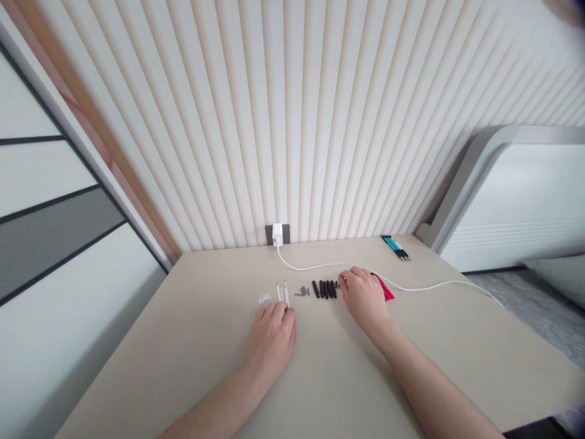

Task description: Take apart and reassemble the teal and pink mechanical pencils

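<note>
My left hand (pixel 272 332) rests on the table with its fingers bent together over the lower ends of several slim white pen refills (pixel 281 292). Small clear-white pieces (pixel 264 298) lie just left of those refills, and a little heap of grey springs or similar small parts (pixel 302 291) is to their right. Several black pen grips (pixel 325 289) stand in a row between my hands. At the row's right end, my right hand (pixel 364 296) has its fingers drawn together at small dark parts; what is in them is hidden. Red pen barrels (pixel 386 289) show partly behind that hand.
Teal and black pens (pixel 396 248) lie at the table's back right. A white charger (pixel 277 235) sits in the wall socket, and its white cable (pixel 425 288) runs across the beige table (pixel 192 341) behind my right hand. A bed headboard (pixel 516 195) stands to the right.
</note>
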### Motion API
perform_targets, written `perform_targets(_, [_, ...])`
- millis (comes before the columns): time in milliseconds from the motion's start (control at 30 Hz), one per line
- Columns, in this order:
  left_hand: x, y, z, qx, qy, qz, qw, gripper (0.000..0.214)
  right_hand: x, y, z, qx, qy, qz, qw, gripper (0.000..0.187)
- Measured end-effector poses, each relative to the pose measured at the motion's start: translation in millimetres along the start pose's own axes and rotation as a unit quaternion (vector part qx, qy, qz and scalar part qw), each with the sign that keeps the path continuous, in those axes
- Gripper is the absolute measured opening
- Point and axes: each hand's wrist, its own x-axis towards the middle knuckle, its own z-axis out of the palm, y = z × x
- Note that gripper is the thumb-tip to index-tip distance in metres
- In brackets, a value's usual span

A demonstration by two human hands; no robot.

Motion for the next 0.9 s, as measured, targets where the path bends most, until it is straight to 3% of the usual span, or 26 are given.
perform_targets(267, [4.7, -14.1, -12.6, 0.048, 0.015, -0.027, 0.998, 0.02, 6.7, 37.1, 3.7, -0.079, -0.1, 0.089, 0.988, 0.022])
perform_targets(500, [5.2, -42.5, -24.0, 0.142, -0.016, -0.123, 0.982, 0.023, 6.7, 39.2, 6.8, -0.071, -0.115, 0.078, 0.988, 0.018])
perform_targets(900, [2.6, -52.5, -9.8, 0.105, -0.045, -0.131, 0.985, 0.032, 5.9, 33.7, 0.9, -0.071, -0.122, 0.086, 0.986, 0.026])
